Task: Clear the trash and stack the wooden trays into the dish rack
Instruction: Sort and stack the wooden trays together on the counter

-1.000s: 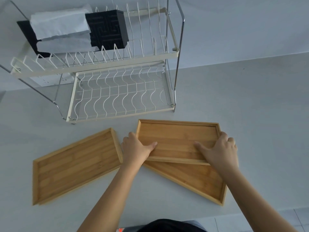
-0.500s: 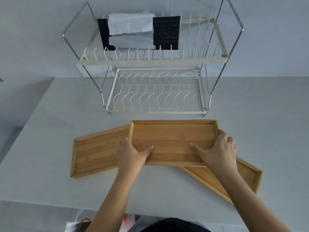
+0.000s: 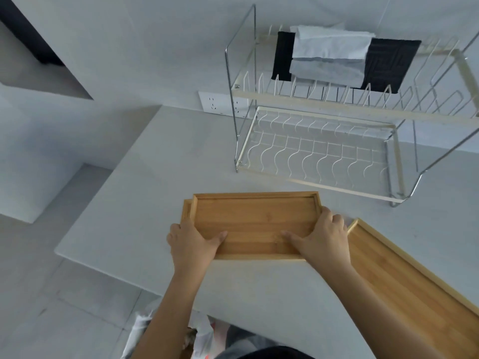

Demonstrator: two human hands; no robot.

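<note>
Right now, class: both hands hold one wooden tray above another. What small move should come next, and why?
Probably lower the held tray squarely onto the tray beneath, whose left edge still peeks out. Both the left hand and right hand grip it.

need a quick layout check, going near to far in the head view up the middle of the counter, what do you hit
left hand and right hand → held wooden tray → dish rack lower tier → upper tier with white cloth

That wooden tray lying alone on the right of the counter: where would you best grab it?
Probably by its two short ends, one hand each, coming from above. The lone tray lies flat and long, with a raised rim that gives fingers a lip to hook under.
</note>
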